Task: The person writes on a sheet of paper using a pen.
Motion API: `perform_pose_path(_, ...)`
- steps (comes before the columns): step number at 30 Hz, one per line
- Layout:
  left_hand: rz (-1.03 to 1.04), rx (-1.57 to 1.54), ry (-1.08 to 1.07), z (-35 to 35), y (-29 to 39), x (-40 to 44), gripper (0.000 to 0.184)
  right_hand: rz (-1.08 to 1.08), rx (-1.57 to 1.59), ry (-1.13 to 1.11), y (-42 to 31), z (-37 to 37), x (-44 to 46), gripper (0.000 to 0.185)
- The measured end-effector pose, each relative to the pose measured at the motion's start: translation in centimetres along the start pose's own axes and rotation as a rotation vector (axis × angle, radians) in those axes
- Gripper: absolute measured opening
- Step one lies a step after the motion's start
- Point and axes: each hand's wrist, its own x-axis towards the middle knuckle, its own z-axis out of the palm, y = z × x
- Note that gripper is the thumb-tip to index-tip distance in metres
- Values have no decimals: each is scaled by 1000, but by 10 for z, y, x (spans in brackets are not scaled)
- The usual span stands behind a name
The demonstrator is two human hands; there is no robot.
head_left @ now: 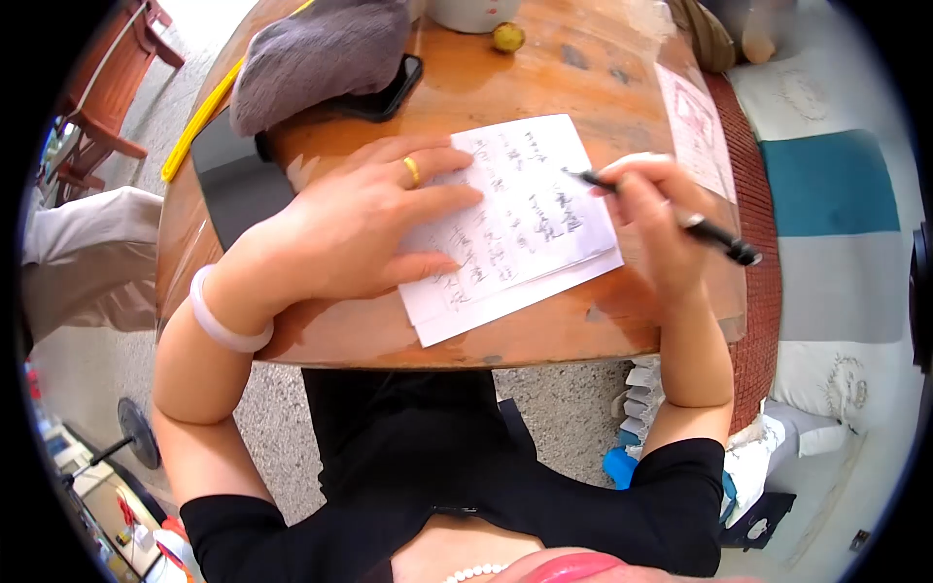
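White sheets of paper (pixel 544 255) with rows of dark handwriting lie at a slant on the wooden table (pixel 379 335). At least two sheets overlap near the lower edge. My left hand (pixel 364 209) rests across the paper's left part, fingers spread, with a gold ring on one finger. In my right hand (pixel 661 214) a black pen (pixel 717 236) is gripped, its tip close to the writing at the paper's right side. Whether the tip touches the paper I cannot tell. The right hand is slightly blurred.
A grey plush item (pixel 321 63) lies over a black phone (pixel 394 92) beside a dark flat panel (pixel 238 175). Farther back are a small yellowish round fruit (pixel 507 37) and a white container (pixel 471 12). A printed sheet (pixel 695 131) lies at the right. Another person's leg (pixel 92 257) shows at left.
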Motion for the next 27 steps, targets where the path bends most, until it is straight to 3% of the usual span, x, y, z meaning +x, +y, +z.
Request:
perform_pose_path(2, -15, 24, -28, -4, 3, -1, 51, -54, -160, -30, -5, 8, 0, 7)
perform_pose_path(6, -9, 31, -33, -7, 7, 2, 52, 112, 82, 38, 14, 0, 6, 12)
perform_pose_path(12, -18, -19, -46, -10, 10, 5, 54, 156, 72, 121, 20, -13, 16, 17)
perform_pose_path(22, 2, 16, -17, -6, 4, 3, 53, 111, -74, 211, 12, -17, 18, 16)
perform_pose_path(23, 1, -5, -16, -4, 3, 0, 54, 23, -98, 184, 21, -18, 17, 18)
perform_pose_path(24, -4, 2, -17, -4, 3, -2, 54, 169, 74, 217, 19, -19, 17, 20)
perform_pose_path(27, -7, 34, -29, -3, 2, -2, 54, 201, 153, 135, 19, -6, 12, 19)
